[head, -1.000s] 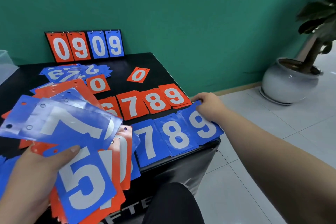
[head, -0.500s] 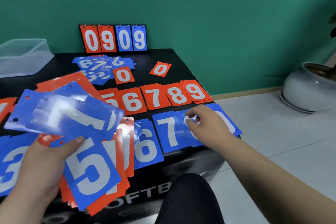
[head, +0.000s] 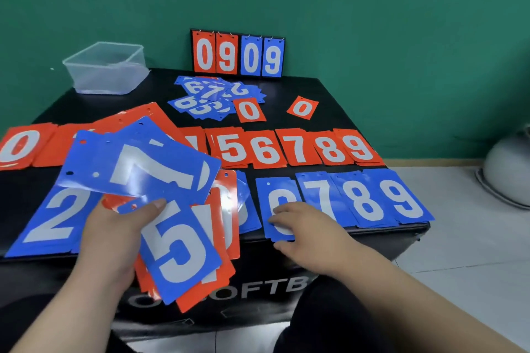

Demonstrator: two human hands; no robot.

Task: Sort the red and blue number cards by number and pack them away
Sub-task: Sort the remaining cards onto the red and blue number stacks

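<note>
Green wall (head: 372, 8) was seen behind a black surface (head: 329, 89), viewed from above by a seated person. At the far left corner a clear plastic tub (head: 106, 71) was set. At the middle of the far edge a small scoreboard stand (head: 237, 54) was propped upright, showing red 0 and 9, then blue 0 and 9. Just in front of it a loose heap of blue cards (head: 212, 97) was scattered, with two single red 0 cards (head: 249, 109) (head: 303, 107) beside it. Across the middle a row of red piles (head: 298, 149) was laid out, with 0 at the left edge and 5, 6, 7, 8, 9 running towards the right edge. Along the near edge a row of blue piles (head: 370, 200) was laid, with 2 (head: 57, 218) near the left and 7, 8, 9 at the right. A fanned bundle of red and blue cards was gripped in the left hand (head: 111, 238) above the near left part, the thumb pressed on top, with a blue 7 (head: 137, 169) and a blue 5 (head: 177, 252) uppermost. The right hand (head: 309, 238) was rested on a blue card (head: 282, 192) just left of the blue 7 pile, its fingers nearly straight on the face and its thumb by the card's near edge; nothing was clasped, and the digit was partly hidden. On the tiled floor (head: 459, 238) to the right, part of a white pot (head: 507, 172) was visible.
</note>
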